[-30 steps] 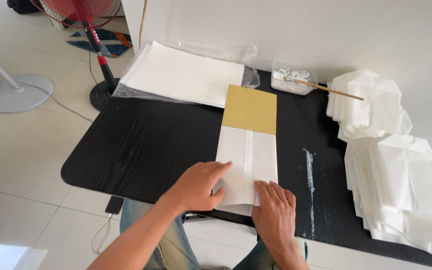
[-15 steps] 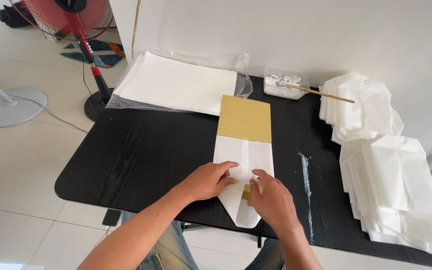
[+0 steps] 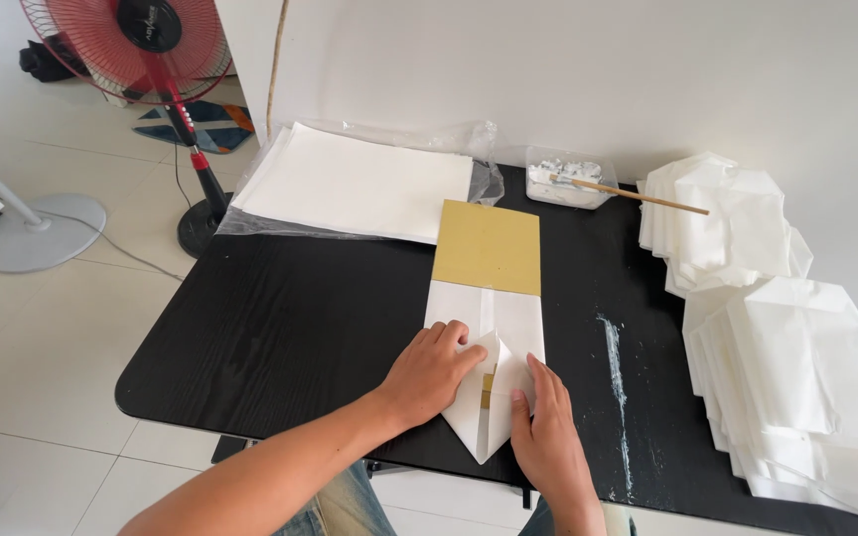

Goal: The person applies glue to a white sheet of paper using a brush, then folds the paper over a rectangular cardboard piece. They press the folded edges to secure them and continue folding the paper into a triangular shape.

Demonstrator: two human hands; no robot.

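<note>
I see both hands down on a folded white paper sheet (image 3: 489, 337) at the near middle of the black surface (image 3: 280, 328). The left hand (image 3: 434, 367) lies flat on the sheet's left side, fingers together and pressing down on a folded flap; its grip is not closed round anything. The right hand (image 3: 543, 437) sits on the sheet's near right edge, fingers extended and laid against the paper, thumb side toward the centre crease; again pressing, not clamped. Between the two hands the sheet's near corners are folded inward so the near end comes to a point that reaches just over the near edge of the surface.

The sheet is wrapped over a tan cardboard template (image 3: 489, 246), whose bare far half sticks out beyond the paper; a sliver of it also shows in the gap between the flaps.

Far left lies a stack of flat white paper (image 3: 355, 184) on clear plastic wrap. Just right of it, at the far edge, sits a small clear tub of white paste (image 3: 568, 179) with a wooden stick (image 3: 638, 197) resting across it. Along the right side lie two piles of finished folded white bags (image 3: 786, 337). A streak of white paste (image 3: 616, 367) marks the surface right of the sheet. A red fan (image 3: 151, 45) stands on the floor at far left.
</note>
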